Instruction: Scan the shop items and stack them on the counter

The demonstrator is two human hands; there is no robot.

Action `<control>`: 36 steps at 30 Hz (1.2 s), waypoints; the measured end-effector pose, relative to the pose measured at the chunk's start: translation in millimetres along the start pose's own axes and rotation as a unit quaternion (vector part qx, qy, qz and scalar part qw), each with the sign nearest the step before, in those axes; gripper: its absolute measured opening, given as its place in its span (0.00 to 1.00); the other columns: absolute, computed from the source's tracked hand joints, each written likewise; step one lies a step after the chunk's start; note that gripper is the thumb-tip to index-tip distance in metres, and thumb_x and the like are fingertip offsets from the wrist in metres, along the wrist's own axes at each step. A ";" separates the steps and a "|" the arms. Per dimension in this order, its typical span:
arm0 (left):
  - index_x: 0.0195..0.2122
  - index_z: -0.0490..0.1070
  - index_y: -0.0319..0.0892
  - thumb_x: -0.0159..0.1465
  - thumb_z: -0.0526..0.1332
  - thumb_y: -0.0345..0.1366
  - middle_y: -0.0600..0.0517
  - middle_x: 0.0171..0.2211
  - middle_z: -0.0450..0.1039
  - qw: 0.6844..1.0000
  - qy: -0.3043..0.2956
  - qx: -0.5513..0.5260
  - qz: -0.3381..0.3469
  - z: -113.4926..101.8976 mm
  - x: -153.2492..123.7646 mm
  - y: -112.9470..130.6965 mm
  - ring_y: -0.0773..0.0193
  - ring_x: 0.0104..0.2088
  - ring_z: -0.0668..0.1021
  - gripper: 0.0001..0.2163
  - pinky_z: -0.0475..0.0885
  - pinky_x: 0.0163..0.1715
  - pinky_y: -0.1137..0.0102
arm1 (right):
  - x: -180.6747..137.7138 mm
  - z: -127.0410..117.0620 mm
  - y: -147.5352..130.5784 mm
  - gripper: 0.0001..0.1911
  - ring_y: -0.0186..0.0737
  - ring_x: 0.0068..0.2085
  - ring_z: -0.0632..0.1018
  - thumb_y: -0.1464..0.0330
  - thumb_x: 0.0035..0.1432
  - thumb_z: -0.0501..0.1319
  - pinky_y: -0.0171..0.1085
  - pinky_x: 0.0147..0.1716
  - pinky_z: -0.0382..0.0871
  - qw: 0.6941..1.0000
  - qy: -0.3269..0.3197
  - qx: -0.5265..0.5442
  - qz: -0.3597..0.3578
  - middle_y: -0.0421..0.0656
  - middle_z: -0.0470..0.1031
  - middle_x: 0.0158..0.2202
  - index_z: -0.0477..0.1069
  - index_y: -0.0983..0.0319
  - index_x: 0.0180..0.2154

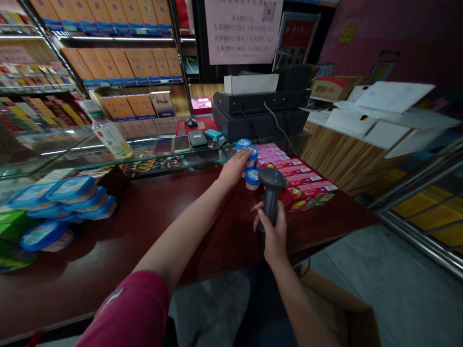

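Observation:
My right hand is wrapped round the handle of a dark grey barcode scanner, held upright over the dark red counter with its head pointing away from me. My left hand reaches forward and rests on a small stack of blue-lidded cups standing beside a row of red and pink boxes. Its fingers curl over the top cups, touching them.
Blue-lidded packs pile up at the counter's left. A glass showcase carries a bottle and phones. A black register and printer stand behind the cups. Shelves of boxes fill the left wall; an open carton sits on the floor.

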State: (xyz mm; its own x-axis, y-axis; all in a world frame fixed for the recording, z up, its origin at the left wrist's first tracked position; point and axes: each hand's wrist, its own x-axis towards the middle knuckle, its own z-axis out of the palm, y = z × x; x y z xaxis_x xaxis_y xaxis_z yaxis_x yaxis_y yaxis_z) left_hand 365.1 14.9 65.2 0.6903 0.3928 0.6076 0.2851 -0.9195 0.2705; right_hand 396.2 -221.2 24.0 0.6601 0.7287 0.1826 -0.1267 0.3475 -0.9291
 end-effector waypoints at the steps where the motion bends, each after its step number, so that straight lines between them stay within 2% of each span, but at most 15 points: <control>1: 0.69 0.62 0.41 0.66 0.54 0.20 0.41 0.70 0.62 1.000 0.000 -0.009 0.001 -3.7 -3.0 -1.4 0.58 0.71 0.63 0.29 0.60 0.71 0.59 | 0.3 -0.3 0.1 0.21 0.31 0.24 0.69 0.61 0.58 0.68 0.34 0.22 0.67 1.000 -0.010 -0.001 0.000 0.38 0.74 0.39 0.69 0.54 0.52; 4: 0.73 0.53 0.42 0.65 0.52 0.20 0.40 0.74 0.53 1.000 0.004 0.004 -0.004 -28.7 -29.3 -4.3 0.58 0.74 0.56 0.34 0.55 0.72 0.54 | -1.0 2.2 -0.1 0.20 0.30 0.23 0.69 0.61 0.57 0.69 0.34 0.22 0.67 0.998 -0.054 -0.005 0.018 0.38 0.74 0.38 0.69 0.55 0.50; 6: 0.74 0.50 0.41 0.66 0.53 0.22 0.39 0.74 0.51 0.999 -0.002 0.043 -0.013 -57.7 -63.5 -5.6 0.58 0.75 0.53 0.34 0.53 0.73 0.52 | -6.0 9.7 -0.6 0.20 0.30 0.23 0.69 0.60 0.56 0.69 0.34 0.22 0.67 0.995 -0.096 -0.002 0.041 0.38 0.75 0.39 0.69 0.56 0.49; 8: 0.74 0.49 0.41 0.67 0.53 0.23 0.40 0.74 0.51 0.995 -0.010 0.096 -0.033 -94.4 -108.8 -7.0 0.57 0.75 0.53 0.34 0.52 0.73 0.52 | -15.4 24.2 -0.2 0.18 0.31 0.22 0.69 0.57 0.58 0.68 0.34 0.20 0.65 0.986 -0.146 0.009 0.074 0.40 0.76 0.39 0.69 0.57 0.47; 11: 0.74 0.50 0.43 0.69 0.54 0.27 0.42 0.74 0.53 0.978 0.007 0.185 -0.092 -157.7 -187.4 -8.7 0.56 0.75 0.53 0.32 0.50 0.74 0.52 | -36.2 58.6 4.4 0.16 0.31 0.22 0.69 0.54 0.61 0.65 0.34 0.19 0.62 0.961 -0.234 0.043 0.142 0.41 0.77 0.36 0.71 0.59 0.42; 15: 0.73 0.52 0.42 0.70 0.58 0.33 0.41 0.73 0.54 0.936 0.087 0.276 -0.203 -240.3 -288.2 -9.4 0.52 0.75 0.54 0.31 0.48 0.74 0.49 | -67.7 117.5 18.1 0.14 0.31 0.25 0.70 0.56 0.62 0.66 0.34 0.24 0.65 0.913 -0.318 0.128 0.222 0.42 0.77 0.37 0.74 0.60 0.40; 17: 0.73 0.54 0.41 0.69 0.62 0.37 0.39 0.73 0.55 0.910 0.127 0.302 -0.254 -272.7 -330.4 -11.9 0.49 0.75 0.55 0.32 0.50 0.73 0.47 | -81.2 144.7 24.4 0.14 0.33 0.27 0.71 0.57 0.59 0.67 0.35 0.27 0.67 0.891 -0.341 0.158 0.254 0.44 0.78 0.39 0.76 0.60 0.40; 19: 0.72 0.56 0.39 0.67 0.65 0.39 0.36 0.72 0.57 0.890 0.147 0.317 -0.291 -295.0 -364.9 -17.4 0.47 0.74 0.57 0.34 0.54 0.72 0.47 | -91.2 164.9 28.4 0.15 0.34 0.28 0.73 0.57 0.58 0.68 0.36 0.29 0.69 0.873 -0.370 0.156 0.276 0.45 0.79 0.40 0.77 0.61 0.40; 22: 0.67 0.64 0.38 0.67 0.65 0.35 0.36 0.68 0.65 0.883 0.136 0.308 -0.327 -307.6 -400.4 -28.8 0.47 0.71 0.63 0.28 0.62 0.69 0.50 | -98.3 177.7 32.0 0.15 0.35 0.29 0.72 0.57 0.58 0.68 0.35 0.28 0.68 0.853 -0.424 0.123 0.280 0.46 0.79 0.42 0.79 0.61 0.40; 24: 0.62 0.70 0.41 0.68 0.61 0.31 0.39 0.65 0.70 0.885 0.135 0.286 -0.343 -305.4 -413.3 -34.7 0.50 0.68 0.69 0.20 0.66 0.67 0.53 | -99.4 177.4 33.3 0.14 0.34 0.28 0.71 0.58 0.60 0.66 0.35 0.26 0.66 0.840 -0.457 0.107 0.272 0.46 0.79 0.42 0.79 0.61 0.42; 26: 0.58 0.74 0.43 0.69 0.58 0.28 0.42 0.62 0.73 0.884 0.161 0.264 -0.350 -299.2 -418.5 -36.8 0.53 0.65 0.73 0.18 0.68 0.66 0.55 | -99.9 174.4 32.9 0.14 0.33 0.26 0.69 0.58 0.62 0.65 0.34 0.23 0.63 0.831 -0.483 0.097 0.260 0.46 0.78 0.40 0.78 0.61 0.43; 29: 0.57 0.75 0.43 0.69 0.59 0.29 0.44 0.60 0.75 0.893 0.212 0.206 -0.339 -287.5 -414.3 -33.4 0.55 0.63 0.76 0.17 0.70 0.64 0.56 | -102.3 171.6 28.1 0.14 0.32 0.23 0.67 0.59 0.60 0.66 0.34 0.20 0.59 0.828 -0.496 0.082 0.247 0.44 0.77 0.35 0.77 0.62 0.43; 32: 0.56 0.76 0.43 0.68 0.62 0.33 0.46 0.54 0.80 0.896 0.248 0.099 -0.355 -274.7 -402.4 -27.7 0.55 0.54 0.82 0.16 0.75 0.59 0.58 | -106.0 171.8 21.4 0.14 0.30 0.22 0.66 0.61 0.57 0.68 0.32 0.19 0.56 0.831 -0.495 0.072 0.245 0.41 0.75 0.33 0.75 0.61 0.43; 34: 0.55 0.78 0.43 0.66 0.65 0.37 0.47 0.51 0.82 0.890 0.260 0.030 -0.374 -266.9 -395.2 -25.7 0.55 0.50 0.84 0.16 0.77 0.56 0.59 | -107.7 172.1 18.3 0.14 0.29 0.22 0.66 0.61 0.56 0.69 0.32 0.18 0.55 0.834 -0.489 0.065 0.246 0.40 0.74 0.32 0.75 0.61 0.42; 36: 0.53 0.79 0.42 0.64 0.67 0.38 0.47 0.50 0.83 0.887 0.259 -0.020 -0.381 -261.7 -391.2 -25.9 0.54 0.50 0.84 0.16 0.77 0.56 0.59 | -108.6 171.9 16.7 0.14 0.29 0.22 0.66 0.61 0.56 0.69 0.31 0.18 0.55 0.839 -0.479 0.059 0.249 0.40 0.73 0.31 0.74 0.61 0.42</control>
State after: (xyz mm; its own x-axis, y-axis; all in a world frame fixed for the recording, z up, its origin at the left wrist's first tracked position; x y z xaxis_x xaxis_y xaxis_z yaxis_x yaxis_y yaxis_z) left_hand -86.4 -111.4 15.9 -0.0946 0.8634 0.4956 0.5064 -0.3869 0.7707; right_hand 195.1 -193.1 43.9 -0.3888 0.9213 0.0082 -0.3206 -0.1269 -0.9387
